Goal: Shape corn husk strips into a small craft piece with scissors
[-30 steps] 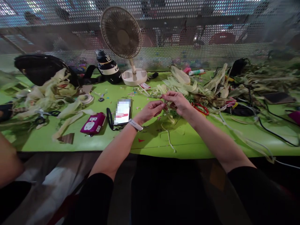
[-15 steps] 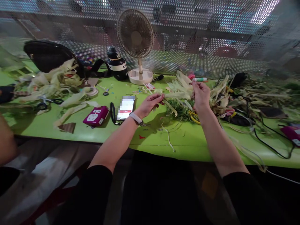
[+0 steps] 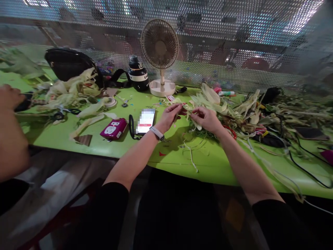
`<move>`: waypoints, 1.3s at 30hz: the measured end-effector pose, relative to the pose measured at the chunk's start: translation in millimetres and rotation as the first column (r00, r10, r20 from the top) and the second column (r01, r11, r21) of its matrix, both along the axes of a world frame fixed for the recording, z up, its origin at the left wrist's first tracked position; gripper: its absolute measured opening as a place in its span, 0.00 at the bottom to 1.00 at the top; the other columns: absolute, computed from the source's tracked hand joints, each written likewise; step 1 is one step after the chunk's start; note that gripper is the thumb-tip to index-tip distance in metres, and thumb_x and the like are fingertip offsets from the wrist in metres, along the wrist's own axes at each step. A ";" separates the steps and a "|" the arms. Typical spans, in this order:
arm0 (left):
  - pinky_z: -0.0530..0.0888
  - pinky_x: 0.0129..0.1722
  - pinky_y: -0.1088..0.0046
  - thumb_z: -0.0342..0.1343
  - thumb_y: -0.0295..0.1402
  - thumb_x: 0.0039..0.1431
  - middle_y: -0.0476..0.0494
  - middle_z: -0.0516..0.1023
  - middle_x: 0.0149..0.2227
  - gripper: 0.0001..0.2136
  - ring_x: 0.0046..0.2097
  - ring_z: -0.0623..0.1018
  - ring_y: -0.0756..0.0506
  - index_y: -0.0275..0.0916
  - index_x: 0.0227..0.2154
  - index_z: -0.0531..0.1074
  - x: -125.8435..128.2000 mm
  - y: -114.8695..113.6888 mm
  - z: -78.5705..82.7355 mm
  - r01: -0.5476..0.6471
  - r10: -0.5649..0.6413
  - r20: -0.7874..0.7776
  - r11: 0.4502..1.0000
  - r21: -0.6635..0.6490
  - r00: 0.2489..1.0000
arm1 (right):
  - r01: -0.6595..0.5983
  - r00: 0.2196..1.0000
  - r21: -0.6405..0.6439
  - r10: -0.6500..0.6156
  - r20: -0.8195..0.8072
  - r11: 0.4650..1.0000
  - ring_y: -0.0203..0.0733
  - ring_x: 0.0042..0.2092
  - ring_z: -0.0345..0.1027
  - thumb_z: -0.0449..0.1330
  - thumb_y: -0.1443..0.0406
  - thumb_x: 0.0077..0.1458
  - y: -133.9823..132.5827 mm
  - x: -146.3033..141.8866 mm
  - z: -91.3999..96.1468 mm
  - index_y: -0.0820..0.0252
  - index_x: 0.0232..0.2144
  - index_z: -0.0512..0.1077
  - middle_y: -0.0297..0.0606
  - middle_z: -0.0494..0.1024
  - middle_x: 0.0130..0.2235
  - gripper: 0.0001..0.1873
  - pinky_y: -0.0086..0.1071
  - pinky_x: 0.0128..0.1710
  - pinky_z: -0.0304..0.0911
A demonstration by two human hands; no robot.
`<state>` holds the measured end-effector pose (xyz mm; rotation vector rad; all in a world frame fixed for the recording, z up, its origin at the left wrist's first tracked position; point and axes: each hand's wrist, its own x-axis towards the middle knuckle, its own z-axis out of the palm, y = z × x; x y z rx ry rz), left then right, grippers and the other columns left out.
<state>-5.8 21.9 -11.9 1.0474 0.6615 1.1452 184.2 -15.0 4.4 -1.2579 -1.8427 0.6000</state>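
My left hand [image 3: 170, 116], with a watch on its wrist, pinches a pale strip of corn husk [image 3: 189, 110] above the green table. My right hand [image 3: 206, 118] is closed at the other side of that strip, fingertips together on it. Both hands are close to each other. Behind and below my right hand lies a heap of corn husks [image 3: 209, 94] with thin green strands. A glue stick [image 3: 226, 93] rests at the back of the heap. A loose pale strand [image 3: 192, 160] lies on the table in front of my hands.
A phone [image 3: 146, 121] and a purple box [image 3: 113, 129] lie left of my hands. Behind stand a fan [image 3: 160, 45] and a black bottle [image 3: 137, 74]. Scissors [image 3: 60, 113] and more husks are farther left, near another person's hand [image 3: 11, 97]. A black cable [image 3: 301, 165] runs at right.
My right hand has come down and left from the glue stick at the back to the husk strip beside my left hand. The other person's hand has come into view at left.
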 end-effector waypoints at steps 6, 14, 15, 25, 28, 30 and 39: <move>0.64 0.24 0.80 0.68 0.43 0.46 0.48 0.80 0.31 0.16 0.27 0.75 0.55 0.38 0.35 0.77 -0.5 -2.8 3.4 -0.006 0.006 -0.021 1.000 0.001 1.000 | -0.025 0.996 -0.049 0.021 -0.082 0.998 0.32 0.25 0.55 0.63 0.46 0.49 4.2 1.1 -3.1 0.61 0.30 0.71 0.30 0.67 0.23 0.23 0.30 0.27 0.50; 0.58 0.21 0.79 0.63 0.46 0.52 0.53 0.67 0.19 0.16 0.21 0.63 0.57 0.36 0.26 0.72 2.2 -3.7 0.7 0.007 0.045 -0.242 0.977 0.211 0.969 | -0.112 0.993 -0.103 0.106 -0.061 0.988 0.31 0.24 0.51 0.63 0.47 0.49 0.6 -5.7 -1.5 0.61 0.28 0.71 0.28 0.62 0.21 0.22 0.30 0.24 0.47; 0.58 0.21 0.79 0.62 0.46 0.54 0.53 0.67 0.20 0.16 0.21 0.63 0.56 0.36 0.26 0.70 3.4 -4.8 0.3 -0.013 0.082 -0.260 0.966 0.256 0.962 | -0.129 0.990 -0.116 0.121 -0.074 0.985 0.31 0.24 0.51 0.63 0.47 0.49 -0.5 -7.3 -0.5 0.61 0.28 0.70 0.28 0.62 0.21 0.22 0.30 0.24 0.47; 0.63 0.27 0.75 0.53 0.41 0.64 0.54 0.67 0.20 0.14 0.23 0.65 0.54 0.39 0.27 0.64 10.7 -7.3 -12.1 -0.184 0.433 -0.312 0.785 0.592 0.845 | -0.293 0.953 -0.176 0.273 -0.131 0.940 0.29 0.23 0.47 0.62 0.51 0.52 -11.5 -18.0 6.3 0.59 0.27 0.66 0.25 0.58 0.22 0.18 0.28 0.23 0.46; 0.63 0.26 0.76 0.53 0.39 0.65 0.54 0.67 0.20 0.13 0.22 0.66 0.54 0.39 0.26 0.63 10.0 -6.6 -10.5 -0.161 0.374 -0.310 0.825 0.541 0.874 | -0.306 0.949 -0.213 0.279 -0.146 0.928 0.30 0.24 0.49 0.63 0.50 0.51 -12.1 -15.1 7.5 0.59 0.27 0.67 0.26 0.59 0.22 0.19 0.29 0.23 0.47; 0.64 0.25 0.77 0.50 0.40 0.66 0.53 0.68 0.21 0.14 0.22 0.66 0.54 0.39 0.26 0.63 9.7 -6.7 -8.4 -0.112 0.270 -0.277 0.872 0.476 0.922 | -0.245 0.966 -0.194 0.222 -0.136 0.950 0.32 0.25 0.53 0.63 0.51 0.51 -11.0 -10.3 9.6 0.59 0.29 0.69 0.29 0.63 0.24 0.18 0.29 0.25 0.51; 0.66 0.25 0.77 0.55 0.37 0.64 0.53 0.71 0.23 0.08 0.24 0.70 0.54 0.39 0.37 0.64 13.6 -15.7 -3.2 0.031 0.023 -0.148 0.935 0.353 0.989 | -0.017 0.994 -0.012 0.016 -0.105 1.000 0.42 0.38 0.68 0.58 0.55 0.55 -0.9 -5.6 5.2 0.59 0.35 0.70 0.37 0.75 0.35 0.13 0.39 0.42 0.64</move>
